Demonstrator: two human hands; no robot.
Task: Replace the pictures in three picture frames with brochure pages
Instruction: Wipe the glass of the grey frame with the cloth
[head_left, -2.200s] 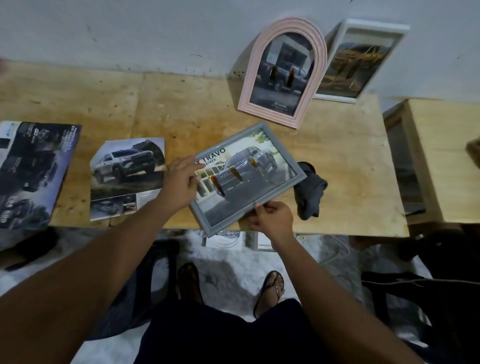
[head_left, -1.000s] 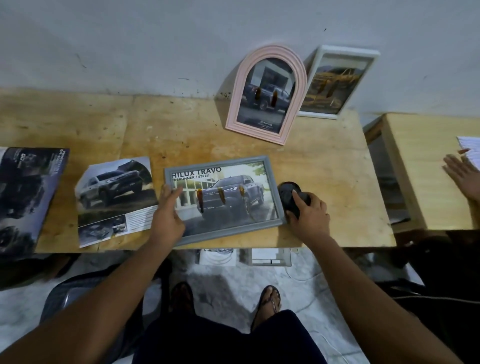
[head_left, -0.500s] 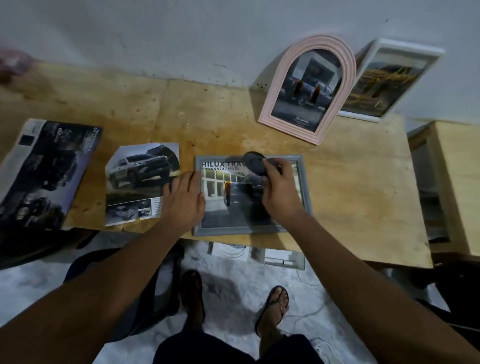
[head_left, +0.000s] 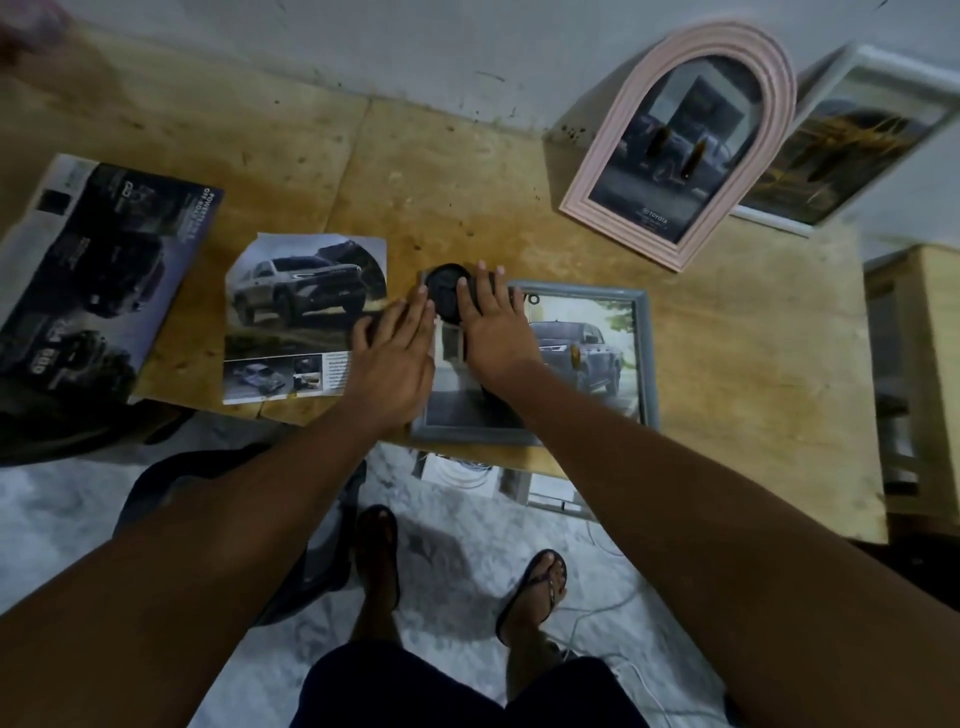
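the right hand (head_left: 491, 325) lies flat with its fingers spread, pressing a dark wad of cloth (head_left: 445, 293) against the far left corner of the grey frame (head_left: 644, 358); the grip is not closed around the cloth but pinning it under palm and fingers, so i judge it a wiping hold; the left hand (head_left: 395, 358) rests open and flat just beside it, palm down over the frame's left edge, steadying it and holding nothing; the two hands nearly touch; the grey frame lies face up on the tabletop (head_left: 467, 171) at the near edge, its long axis running left to right, a brochure page of a grey truck already showing behind the glass; most of that glass stretches away to the right of the cloth, so the coming stroke would likely run rightward along the long axis, and the right hand is the one placed to make it; left of the frame a loose page (head_left: 306, 312) with a white car lies flat, part of it under the left fingers; further left sits the dark brochure (head_left: 98, 275); at the back the pink arched frame (head_left: 685, 140) and the white frame (head_left: 852, 150) lean against the wall, both seemingly filled; the task looks close to finished.
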